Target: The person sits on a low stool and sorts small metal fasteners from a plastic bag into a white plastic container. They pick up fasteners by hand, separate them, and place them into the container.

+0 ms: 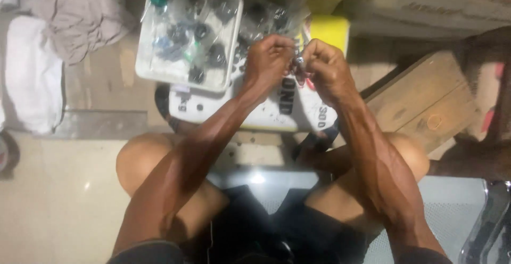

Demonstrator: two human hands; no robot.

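Both hands meet above a white plastic canister (277,112) that lies on its side between the person's knees: the left hand (269,62) and the right hand (324,69) are curled together, fingertips pinched on a small shiny metal part (298,62) held between them, too small and too hidden to name more closely. The work looks like fitting or twisting this piece, and to my eye it goes best with the wrists kept close, one hand steadying while the other turns, and the part kept over the canister so a slip drops it onto something near rather than onto the floor. Just left and farther away sits a white rectangular tray (142,56) with rounded corners, holding clear crinkled plastic bags and dark rounded parts, some with teal or green caps. A yellow box (332,30) lies behind the hands. To the right stands a rough wooden board (426,104), matt and grainy; at far left lie crumpled grey and white cloths (64,19), soft and creased, on a pale floor.
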